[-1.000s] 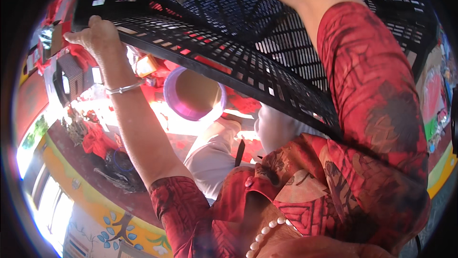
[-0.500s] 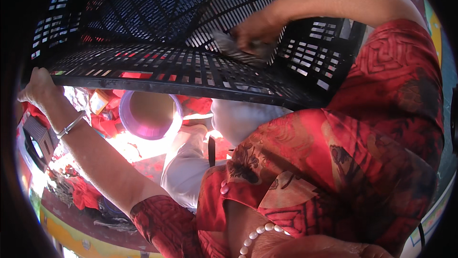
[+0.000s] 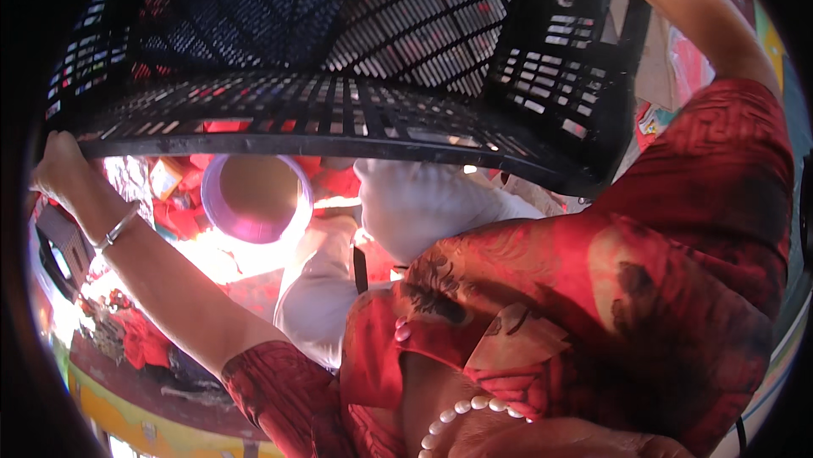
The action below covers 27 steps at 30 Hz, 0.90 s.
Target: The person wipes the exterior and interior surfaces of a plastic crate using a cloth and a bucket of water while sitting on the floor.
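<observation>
The black mesh crate [image 3: 339, 111] has swung higher overhead. My left hand [image 3: 52, 163] is clamped on its near-left rim; the right grip (cropped at the top edge) I cannot tell. Its long axis runs left to right above me.

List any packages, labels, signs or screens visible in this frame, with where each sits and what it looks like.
Orange-yellow carton-like package: left of the purple bowl, below the black lattice crate; boxy, partly washed out by glare.
Red and white printed sheet or packet: right of the crate, beside the raised right arm; flat, only partly visible.
Dark flat device: under the left wrist, grey rectangular; whether it is a screen cannot be told.
No signs are clearly visible.
</observation>
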Each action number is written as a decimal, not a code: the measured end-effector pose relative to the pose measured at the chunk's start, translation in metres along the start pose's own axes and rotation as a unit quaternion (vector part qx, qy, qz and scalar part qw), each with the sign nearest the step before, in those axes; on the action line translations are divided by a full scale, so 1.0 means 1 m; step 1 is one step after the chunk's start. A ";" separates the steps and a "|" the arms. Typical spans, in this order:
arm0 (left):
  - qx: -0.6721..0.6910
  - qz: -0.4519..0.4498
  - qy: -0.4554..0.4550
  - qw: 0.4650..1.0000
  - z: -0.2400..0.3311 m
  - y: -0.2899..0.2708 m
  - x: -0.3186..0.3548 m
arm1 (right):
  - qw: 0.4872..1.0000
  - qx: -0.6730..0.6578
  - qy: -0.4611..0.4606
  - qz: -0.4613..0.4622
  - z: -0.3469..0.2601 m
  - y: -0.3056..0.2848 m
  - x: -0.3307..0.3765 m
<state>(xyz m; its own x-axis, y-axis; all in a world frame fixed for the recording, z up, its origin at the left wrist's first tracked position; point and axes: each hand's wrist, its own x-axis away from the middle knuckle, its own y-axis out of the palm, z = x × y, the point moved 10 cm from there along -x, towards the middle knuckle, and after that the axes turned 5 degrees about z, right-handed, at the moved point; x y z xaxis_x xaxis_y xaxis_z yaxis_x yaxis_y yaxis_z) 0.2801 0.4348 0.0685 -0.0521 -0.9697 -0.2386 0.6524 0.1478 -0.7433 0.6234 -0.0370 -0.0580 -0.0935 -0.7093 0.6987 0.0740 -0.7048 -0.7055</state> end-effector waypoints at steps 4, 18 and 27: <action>0.016 0.021 0.031 0.999 0.015 -0.011 0.006 | 0.878 -0.455 -0.068 0.133 -0.083 -0.133 -0.006; 0.172 0.016 0.024 0.985 0.092 -0.015 0.068 | 0.830 -0.396 -0.268 -0.286 -0.186 -0.005 0.052; 0.112 0.035 0.163 0.980 0.090 -0.058 0.039 | 0.823 -0.522 -0.224 -0.001 -0.187 -0.175 0.058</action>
<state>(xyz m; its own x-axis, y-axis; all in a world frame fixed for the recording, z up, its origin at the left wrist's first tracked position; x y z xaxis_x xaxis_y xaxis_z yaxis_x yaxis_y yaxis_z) 0.3082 0.3708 0.1586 -0.2150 -0.8400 -0.4982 0.8110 0.1306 -0.5702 0.4189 0.0476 0.0838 0.3006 -0.8069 0.5085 -0.8408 -0.4758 -0.2580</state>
